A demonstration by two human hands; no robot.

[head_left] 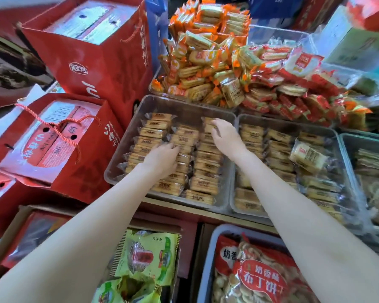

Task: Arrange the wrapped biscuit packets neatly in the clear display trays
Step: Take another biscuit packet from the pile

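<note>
A clear display tray (184, 106) holds three rows of clear-wrapped brown biscuit packets (202, 185). My left hand (162, 159) lies on the middle row, fingers curled onto a packet there. My right hand (224, 134) reaches to the far end of the right row, its fingertips on the top packet (207, 123). A second clear tray (282, 123) to the right is filled with similar packets, and one loose packet (307, 157) lies tilted on top of them.
Behind the trays rise heaps of orange-wrapped (206, 57) and red-wrapped (289, 92) biscuits. Red gift boxes (92, 53) crowd the left side. Green snack bags (144, 259) and a red biscuit bag in a grey bin (258, 278) sit below the shelf edge.
</note>
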